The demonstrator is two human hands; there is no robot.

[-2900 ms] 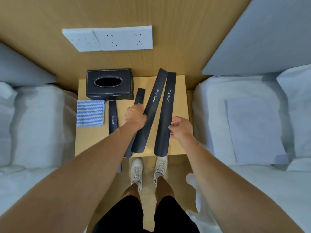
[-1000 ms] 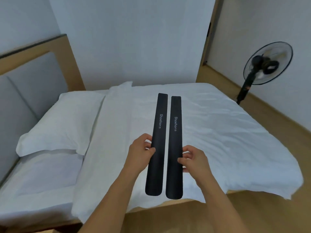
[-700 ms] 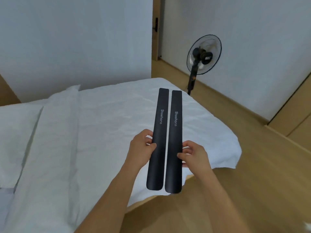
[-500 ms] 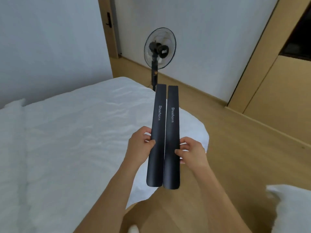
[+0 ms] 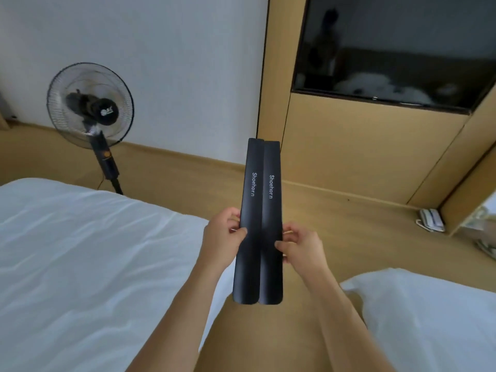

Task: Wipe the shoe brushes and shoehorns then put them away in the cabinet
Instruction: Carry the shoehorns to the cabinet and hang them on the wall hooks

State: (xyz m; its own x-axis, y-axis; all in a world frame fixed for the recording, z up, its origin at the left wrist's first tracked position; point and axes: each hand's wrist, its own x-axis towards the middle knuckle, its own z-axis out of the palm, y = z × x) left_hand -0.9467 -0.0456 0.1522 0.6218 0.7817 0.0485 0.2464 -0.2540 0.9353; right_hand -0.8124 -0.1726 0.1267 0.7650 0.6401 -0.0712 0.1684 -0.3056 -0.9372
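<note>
Two long black shoehorns, each printed "Shoehorn", are held side by side in front of me, edges touching, pointing away from me. My left hand [image 5: 224,234] grips the left shoehorn [image 5: 249,189] at its middle. My right hand [image 5: 302,248] grips the right shoehorn [image 5: 271,183] at the same height. A wooden cabinet wall [image 5: 357,157] stands ahead on the right. No brushes are in view.
A white bed [image 5: 88,264] fills the left side, and another white bed corner [image 5: 429,312] sits at lower right. A black standing fan [image 5: 90,108] stands by the white wall. A dark TV screen [image 5: 397,49] is set in the cabinet wall. Wooden floor runs between the beds.
I lifted the two long shoehorns off the bedside table and turned right, away from it; the view swung past the bed and fan to the wooden cabinet wall. Both hands keep their grip.
</note>
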